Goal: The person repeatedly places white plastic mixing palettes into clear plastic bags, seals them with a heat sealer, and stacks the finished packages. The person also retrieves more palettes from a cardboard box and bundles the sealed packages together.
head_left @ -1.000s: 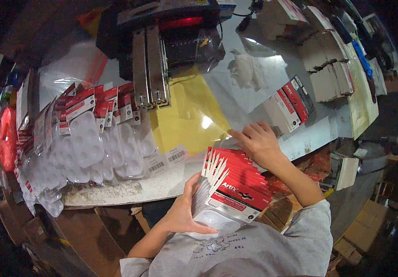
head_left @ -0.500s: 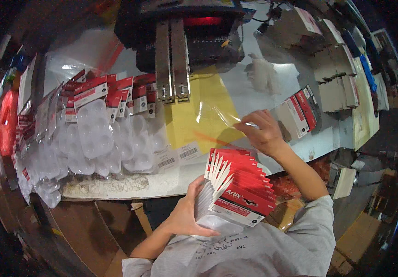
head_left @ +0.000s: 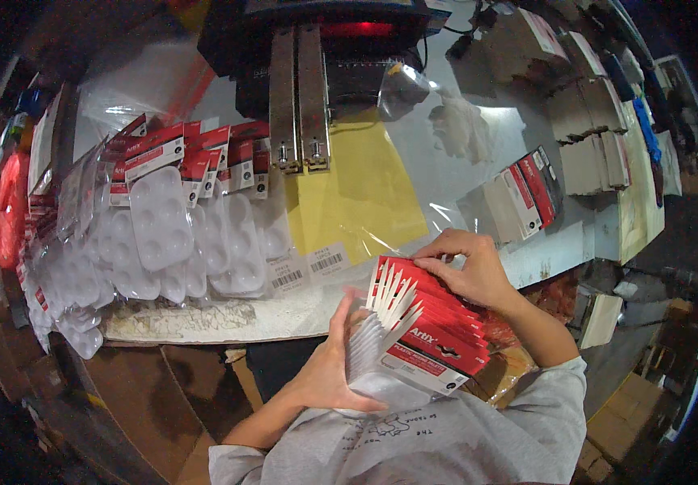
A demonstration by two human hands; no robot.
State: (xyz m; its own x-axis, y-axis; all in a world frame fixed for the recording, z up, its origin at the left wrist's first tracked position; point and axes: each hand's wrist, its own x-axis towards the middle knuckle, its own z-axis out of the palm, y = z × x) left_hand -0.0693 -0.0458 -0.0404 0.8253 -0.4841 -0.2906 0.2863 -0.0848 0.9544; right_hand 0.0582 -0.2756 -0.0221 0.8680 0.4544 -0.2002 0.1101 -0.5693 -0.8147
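Note:
My left hand [head_left: 329, 368] is wrapped around the left side of a fanned stack of packaged white plastic palettes [head_left: 389, 386], holding it against my shirt. Red-and-white header cards [head_left: 438, 343] spread toward the upper right of that stack. At its far edge, my right hand [head_left: 474, 271] is closed, thumb and forefinger pinching the rearmost cards. Just beyond the stack lies a clear plastic bag [head_left: 385, 242], its film shining over a yellow sheet [head_left: 349, 182]. White barcode labels [head_left: 326, 259] show to the left of the stack.
More carded palettes [head_left: 159, 218] are heaped on the left of the table. A dark machine [head_left: 333, 85] with two metal bars stands at the back. Stacks of cards [head_left: 592, 121] line the right side, near a loose red-and-grey package [head_left: 519, 194]. Cardboard [head_left: 122, 396] lies below the table edge.
My right hand has come down from the clear film to the far edge of the stack. The stack has shifted slightly right in my left hand. Clear film now shows beside the machine.

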